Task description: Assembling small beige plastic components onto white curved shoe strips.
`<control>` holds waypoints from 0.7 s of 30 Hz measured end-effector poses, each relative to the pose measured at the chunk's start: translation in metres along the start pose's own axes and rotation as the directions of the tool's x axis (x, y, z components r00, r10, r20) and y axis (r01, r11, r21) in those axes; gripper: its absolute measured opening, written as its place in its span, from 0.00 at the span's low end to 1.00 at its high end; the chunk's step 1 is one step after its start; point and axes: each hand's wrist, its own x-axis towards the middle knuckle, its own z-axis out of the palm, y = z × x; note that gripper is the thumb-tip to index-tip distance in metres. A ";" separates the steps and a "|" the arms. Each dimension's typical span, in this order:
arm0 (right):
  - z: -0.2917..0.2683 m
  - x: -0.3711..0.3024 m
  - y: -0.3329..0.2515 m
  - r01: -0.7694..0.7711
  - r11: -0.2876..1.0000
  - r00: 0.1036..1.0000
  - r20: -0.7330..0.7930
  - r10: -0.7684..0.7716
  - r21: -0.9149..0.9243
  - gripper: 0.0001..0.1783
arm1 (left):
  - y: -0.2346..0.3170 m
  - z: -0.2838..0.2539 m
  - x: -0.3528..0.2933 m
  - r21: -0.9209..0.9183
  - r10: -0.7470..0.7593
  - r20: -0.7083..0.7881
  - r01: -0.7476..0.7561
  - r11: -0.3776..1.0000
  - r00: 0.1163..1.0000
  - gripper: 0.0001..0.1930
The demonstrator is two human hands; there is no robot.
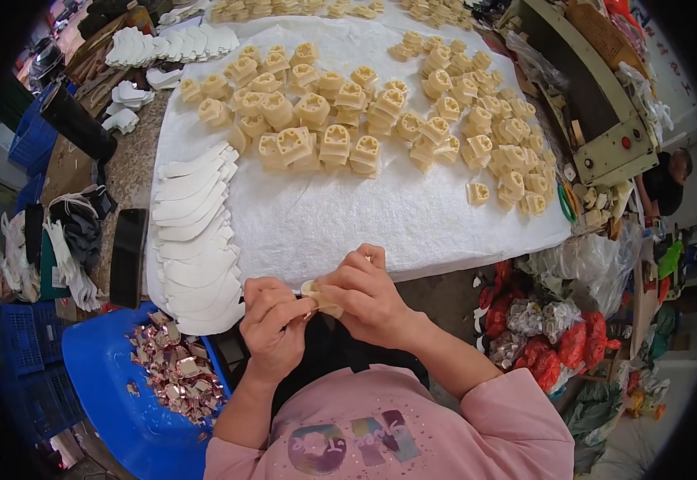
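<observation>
Just off the front edge of the white-covered table point(324, 216), both hands meet at a small cream-coloured moulded piece point(322, 301). My left hand point(272, 324) is closed, its thumb and fingertips pinched at the piece's left side. From the right, my right hand point(368, 298) grips the same piece with bent fingers. Fingers cover much of it, so its full shape is hidden. Farther back on the cover stand many similar cream pieces point(312, 108) with cut-out openings, some stacked. White curved sheets point(192, 248) overlap in a column left of my hands.
A blue basin point(104, 360) at lower left holds shiny pinkish metallic pieces point(180, 372). A black phone point(128, 256) and a dark cylinder point(76, 120) are on the left ledge. Right are a greenish machine point(604, 104), red plastic bags point(552, 356) and another person point(668, 180).
</observation>
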 end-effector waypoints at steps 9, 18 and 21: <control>-0.023 0.013 -0.024 -0.111 0.989 0.987 -0.105 0.121 0.096 0.24 | -0.011 -0.009 -0.003 -0.115 -0.096 -0.167 0.078 0.990 0.981 0.12; 0.013 -0.026 -0.023 -0.399 0.105 0.618 0.182 0.765 0.911 0.17 | 0.009 0.006 -0.008 -0.402 -0.127 -0.141 0.061 0.913 0.982 0.12; 0.007 -0.030 -0.026 -0.380 0.175 0.659 0.134 0.740 0.908 0.15 | 0.005 0.005 -0.009 -0.243 0.052 -0.024 -0.057 0.968 0.998 0.14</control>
